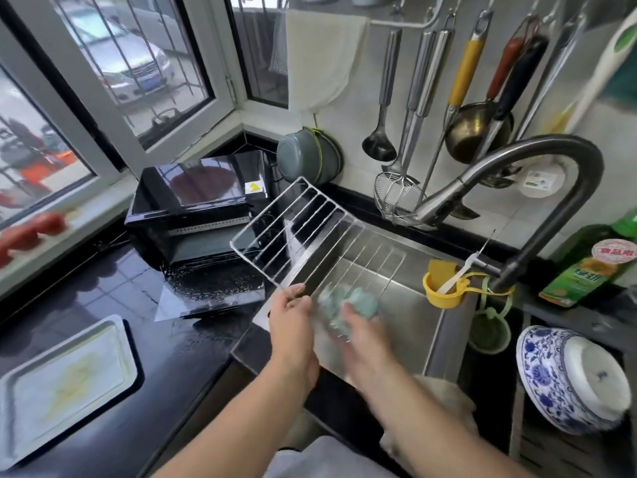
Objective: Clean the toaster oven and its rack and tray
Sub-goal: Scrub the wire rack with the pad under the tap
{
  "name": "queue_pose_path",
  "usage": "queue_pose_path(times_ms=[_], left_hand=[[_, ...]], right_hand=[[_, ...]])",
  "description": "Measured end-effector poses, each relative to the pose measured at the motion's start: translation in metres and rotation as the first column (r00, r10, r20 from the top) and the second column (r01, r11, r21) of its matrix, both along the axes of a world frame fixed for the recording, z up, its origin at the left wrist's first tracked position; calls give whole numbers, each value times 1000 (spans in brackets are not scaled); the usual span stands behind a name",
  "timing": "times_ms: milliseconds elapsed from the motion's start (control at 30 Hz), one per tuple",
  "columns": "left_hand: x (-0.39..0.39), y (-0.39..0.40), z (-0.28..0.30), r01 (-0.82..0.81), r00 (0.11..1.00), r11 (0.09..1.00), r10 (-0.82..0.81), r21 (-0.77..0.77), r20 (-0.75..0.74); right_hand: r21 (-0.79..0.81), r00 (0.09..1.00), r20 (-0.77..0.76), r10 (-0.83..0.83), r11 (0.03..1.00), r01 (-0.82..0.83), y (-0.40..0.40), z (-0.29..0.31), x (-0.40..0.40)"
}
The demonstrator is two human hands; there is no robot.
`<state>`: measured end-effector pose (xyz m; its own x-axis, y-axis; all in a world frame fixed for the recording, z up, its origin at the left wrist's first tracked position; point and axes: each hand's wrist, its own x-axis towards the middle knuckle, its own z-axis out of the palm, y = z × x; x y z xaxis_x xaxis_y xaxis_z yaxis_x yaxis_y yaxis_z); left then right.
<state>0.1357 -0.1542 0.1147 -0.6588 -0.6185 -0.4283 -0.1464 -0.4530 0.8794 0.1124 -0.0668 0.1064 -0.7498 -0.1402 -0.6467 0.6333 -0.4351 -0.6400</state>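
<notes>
Steel rack (303,232) tilted over the sink's left edge (437,336); left hand (291,319) gripped it, right hand (362,329) clutched a green sponge (358,300); scrubbing along each wire seemed best.

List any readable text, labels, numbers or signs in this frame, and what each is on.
"食品用": red round sticker on the green bottle.
Bottle's main green label: characters too blurred to read.
Yellow triangle warning sign, no legible words: sticker on the toaster oven top.
Blue car plate outside the window: unreadable.
White label on the round container behind the faucet: too small.
</notes>
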Motion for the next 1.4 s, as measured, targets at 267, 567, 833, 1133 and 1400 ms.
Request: queue_pose_path(times_ms=[267,567,833,1133,1400], left_hand=[[33,-116,0,305,930,946,-321,112,179],[30,-131,-9,-123,992,989,125,77,-24],[27,-145,-20,-446,887,871,460,207,-24],[53,-202,-37,-461,875,829,485,317,5],[99,-253,-20,-211,975,968,219,138,-43]], right_hand=[[399,614,43,788,550,-734,90,24,-77],[464,781,-98,617,723,-513,15,4,-87],[184,997,-21,77,980,-72,-97,-18,-15],[119,950,130,286,946,-301,-156,6,81],[109,994,95,57,992,-68,-165,16,8]])
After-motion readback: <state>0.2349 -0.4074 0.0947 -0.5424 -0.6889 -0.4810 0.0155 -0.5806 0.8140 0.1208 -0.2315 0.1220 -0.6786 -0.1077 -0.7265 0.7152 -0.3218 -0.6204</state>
